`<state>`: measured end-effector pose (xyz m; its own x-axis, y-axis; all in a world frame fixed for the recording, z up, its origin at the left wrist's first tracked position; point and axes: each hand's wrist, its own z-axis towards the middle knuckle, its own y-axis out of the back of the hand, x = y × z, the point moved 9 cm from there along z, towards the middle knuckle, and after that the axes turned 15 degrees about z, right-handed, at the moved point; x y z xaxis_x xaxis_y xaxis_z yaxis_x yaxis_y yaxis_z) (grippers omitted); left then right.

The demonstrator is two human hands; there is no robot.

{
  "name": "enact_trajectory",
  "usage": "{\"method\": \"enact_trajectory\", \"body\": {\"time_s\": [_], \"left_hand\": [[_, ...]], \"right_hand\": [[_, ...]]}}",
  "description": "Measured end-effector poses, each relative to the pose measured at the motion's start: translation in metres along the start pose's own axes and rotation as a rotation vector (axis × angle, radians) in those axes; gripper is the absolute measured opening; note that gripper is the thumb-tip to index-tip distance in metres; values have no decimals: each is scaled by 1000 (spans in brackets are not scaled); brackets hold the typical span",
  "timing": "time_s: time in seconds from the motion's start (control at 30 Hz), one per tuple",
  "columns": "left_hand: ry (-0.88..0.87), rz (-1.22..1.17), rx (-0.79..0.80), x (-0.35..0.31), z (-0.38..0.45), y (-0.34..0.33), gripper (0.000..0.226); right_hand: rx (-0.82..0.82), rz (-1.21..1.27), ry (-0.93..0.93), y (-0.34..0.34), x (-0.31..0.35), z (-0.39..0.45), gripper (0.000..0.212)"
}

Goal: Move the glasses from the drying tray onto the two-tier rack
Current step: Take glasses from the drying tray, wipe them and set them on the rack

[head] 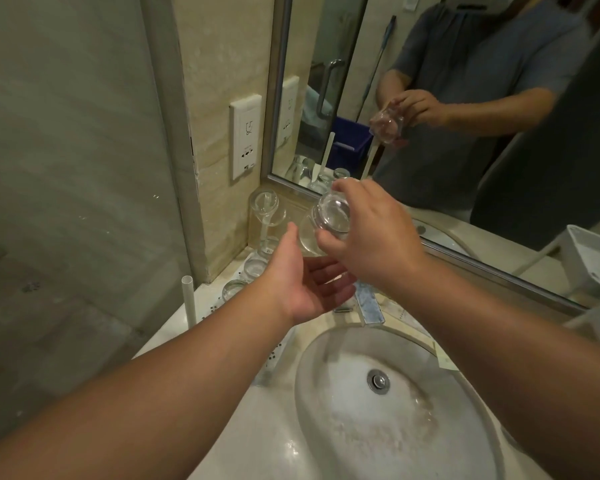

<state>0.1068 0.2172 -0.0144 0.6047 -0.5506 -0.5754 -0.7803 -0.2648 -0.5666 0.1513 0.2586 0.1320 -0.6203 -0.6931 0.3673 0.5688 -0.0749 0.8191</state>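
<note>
Right hand point(378, 237) has its fingers clamped round a clear glass point(331, 216), carried upside down above the counter's back left corner, by the mirror point(465, 98). Left hand point(305, 282) waits just beneath, palm up, fingers apart, holding nothing. Looks like mid-task: other glasses point(265, 206) sit inverted on the rack's white pegs point(189, 299) in that corner. A white tray point(593, 258) at the counter's right edge, contents hidden. The sink point(395, 410) holds no glasses

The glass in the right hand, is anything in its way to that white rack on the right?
Nothing visible blocks it. The right hand holds the glass up in the air, above the faucet, and the space over to the white rack looks open.
</note>
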Motion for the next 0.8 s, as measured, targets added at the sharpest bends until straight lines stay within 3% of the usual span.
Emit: {"method": "enact_trajectory", "body": {"time_s": [0.37, 0.63, 0.8], "left_hand": [[23, -65, 17, 3, -25, 0, 99], [-81, 85, 44, -16, -32, 0, 81], [-253, 196, -44, -38, -37, 4, 74]], "right_hand": [[-14, -34, 122, 5, 31, -36, 63], [-62, 146, 18, 12, 25, -51, 66], [-77, 299, -93, 14, 13, -56, 67]]}}
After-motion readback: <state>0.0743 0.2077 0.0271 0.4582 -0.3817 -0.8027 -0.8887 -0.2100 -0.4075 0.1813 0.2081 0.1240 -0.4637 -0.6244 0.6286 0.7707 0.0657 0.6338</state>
